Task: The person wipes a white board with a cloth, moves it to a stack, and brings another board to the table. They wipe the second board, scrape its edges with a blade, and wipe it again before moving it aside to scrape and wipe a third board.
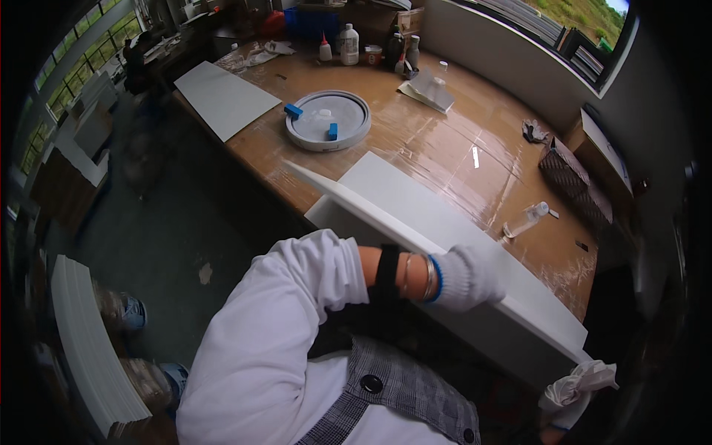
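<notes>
A long white panel (363, 211) stands tilted on its edge along the table's near side, close in front of me. My left hand (471, 278), in a white knit glove with a blue cuff, is closed over the panel's upper edge; its fingertips are partly hidden. At the lower right, my gloved right hand (558, 409) is closed on a crumpled white cloth (589, 377), beside the panel's right end. Behind the upright panel, another white sheet (400, 185) lies flat on the table.
The brown table (437, 141) bears a round grey lid (330, 143) with two blue blocks, a white board (226, 100), a clear bottle (525, 220) and a patterned bag (571, 178). Several bottles stand at the back. Stacked white panels (89, 348) are at lower left.
</notes>
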### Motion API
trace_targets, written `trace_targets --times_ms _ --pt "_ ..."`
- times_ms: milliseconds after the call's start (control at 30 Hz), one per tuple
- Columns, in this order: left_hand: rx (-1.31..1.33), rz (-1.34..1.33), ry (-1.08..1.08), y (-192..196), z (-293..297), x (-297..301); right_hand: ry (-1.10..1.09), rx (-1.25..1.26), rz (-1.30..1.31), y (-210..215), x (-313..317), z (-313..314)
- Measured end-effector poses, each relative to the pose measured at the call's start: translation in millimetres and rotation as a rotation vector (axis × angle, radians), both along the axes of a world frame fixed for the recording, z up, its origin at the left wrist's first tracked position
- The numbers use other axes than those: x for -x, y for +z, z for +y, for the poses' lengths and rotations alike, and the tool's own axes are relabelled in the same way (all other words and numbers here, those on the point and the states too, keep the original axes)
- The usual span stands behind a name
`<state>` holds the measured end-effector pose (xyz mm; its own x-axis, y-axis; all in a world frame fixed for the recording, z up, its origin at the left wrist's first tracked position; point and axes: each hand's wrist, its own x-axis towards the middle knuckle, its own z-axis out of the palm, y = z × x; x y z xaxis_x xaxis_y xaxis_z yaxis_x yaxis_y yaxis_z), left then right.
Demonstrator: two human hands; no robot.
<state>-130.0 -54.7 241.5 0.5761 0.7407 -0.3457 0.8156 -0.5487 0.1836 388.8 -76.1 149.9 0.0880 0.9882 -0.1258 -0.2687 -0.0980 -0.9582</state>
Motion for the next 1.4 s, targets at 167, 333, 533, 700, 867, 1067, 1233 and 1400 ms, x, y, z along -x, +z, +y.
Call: trace_targets --times_ms 167,333,533,700,867,1067,1233,1400 --pt "-0.240 -0.060 0.140 27 43 -4 -0.347 -0.590 -0.724 45 40 101" --pt "-0.679 -0.330 0.252 -12 76 -16 0.118 -1.056 -1.219 58 228 135" --pt "-0.991 -0.254 0.388 -30 61 78 0.029 -0.789 -0.833 65 246 133" --pt "-1.336 0.013 0.681 -74 29 233 -0.002 -0.938 -0.979 64 246 134" --pt "-1.067 -0.114 0.908 -53 14 291 -0.081 -1.003 -1.028 59 247 135" --pt "-1.198 0.012 0.519 -46 45 196 -0.057 -0.925 -0.941 82 270 132" --pt "-1.042 -0.462 0.123 -25 89 6 -0.043 -1.235 -1.153 58 339 135" --pt "-0.971 -0.397 0.160 -33 83 -23 0.115 -1.104 -1.072 59 267 135"
